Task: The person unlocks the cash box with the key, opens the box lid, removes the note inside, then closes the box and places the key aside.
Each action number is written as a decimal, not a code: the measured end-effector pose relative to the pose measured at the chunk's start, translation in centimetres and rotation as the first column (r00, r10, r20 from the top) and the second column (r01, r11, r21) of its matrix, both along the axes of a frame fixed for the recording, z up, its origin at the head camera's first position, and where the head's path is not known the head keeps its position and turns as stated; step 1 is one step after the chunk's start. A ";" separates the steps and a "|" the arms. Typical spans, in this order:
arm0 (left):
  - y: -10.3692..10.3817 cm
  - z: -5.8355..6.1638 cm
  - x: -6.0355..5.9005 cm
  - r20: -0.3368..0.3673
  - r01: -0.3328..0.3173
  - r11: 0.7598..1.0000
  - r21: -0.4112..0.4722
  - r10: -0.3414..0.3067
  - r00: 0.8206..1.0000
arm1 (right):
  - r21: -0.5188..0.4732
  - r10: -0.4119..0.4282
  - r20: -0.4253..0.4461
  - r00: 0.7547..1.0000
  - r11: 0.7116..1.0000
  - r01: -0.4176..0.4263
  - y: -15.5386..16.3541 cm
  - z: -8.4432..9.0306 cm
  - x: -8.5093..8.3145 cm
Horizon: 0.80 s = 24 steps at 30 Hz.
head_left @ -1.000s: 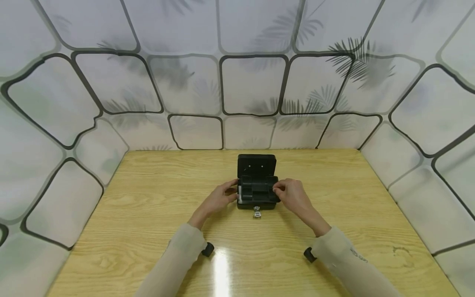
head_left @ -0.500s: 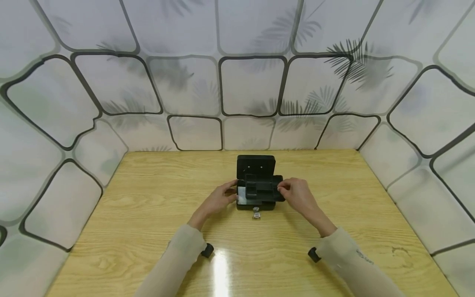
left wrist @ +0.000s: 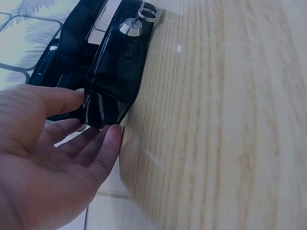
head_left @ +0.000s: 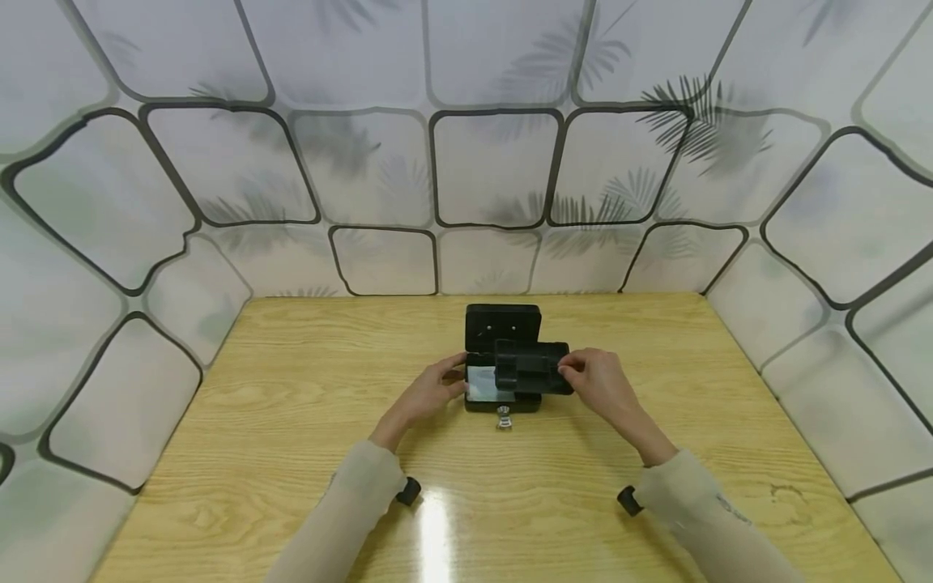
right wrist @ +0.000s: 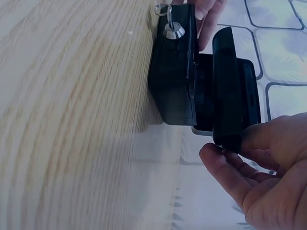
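A black cash box point(head_left: 474, 406) stands on the table with its lid point(head_left: 503, 325) raised at the back. My left hand point(head_left: 432, 389) holds the box's left end, its thumb near the top edge and its fingers along the side, as the left wrist view shows. My right hand point(head_left: 596, 385) pinches the right end of a black coin tray point(head_left: 535, 368) between thumb and fingers. The tray hangs above the box and sticks out past its right side. Something pale point(head_left: 481, 385) shows inside the box, partly hidden by the tray.
A key with a ring point(head_left: 504, 418) sits in the lock at the box's front. The wooden table point(head_left: 328, 348) ends at patterned panels point(head_left: 503, 170) at the back and on both sides.
My right hand has lifted the coin tray and moved it to the right, uncovering more of the pale inside. The left hand stays at the box.
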<state>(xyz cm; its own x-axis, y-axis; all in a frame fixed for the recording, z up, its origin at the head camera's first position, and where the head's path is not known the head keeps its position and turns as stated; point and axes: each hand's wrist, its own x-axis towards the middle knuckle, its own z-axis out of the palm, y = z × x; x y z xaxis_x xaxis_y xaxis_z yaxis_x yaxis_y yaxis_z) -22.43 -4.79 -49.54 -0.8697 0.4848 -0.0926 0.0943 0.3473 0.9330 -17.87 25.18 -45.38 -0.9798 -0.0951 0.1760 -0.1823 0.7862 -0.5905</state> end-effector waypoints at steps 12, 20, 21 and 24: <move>-0.1 -0.3 -0.2 0.006 0.002 1.000 -0.005 -0.002 1.000 | 0.021 -0.013 -0.003 1.000 1.000 0.013 1.4 0.5 -0.1; 0.0 -0.2 -0.3 -0.009 -0.009 0.999 -0.031 0.008 1.000 | 0.030 -0.019 -0.018 1.000 0.999 0.019 2.7 0.6 -0.3; 0.0 -0.2 -0.3 -0.009 -0.009 0.999 -0.033 0.009 1.000 | 0.029 -0.018 -0.020 1.000 0.999 0.018 3.0 0.7 -0.3; 0.1 -0.3 -0.3 -0.008 -0.014 0.999 -0.040 0.014 1.000 | 0.029 -0.015 -0.019 1.000 0.999 0.016 3.7 0.8 -0.4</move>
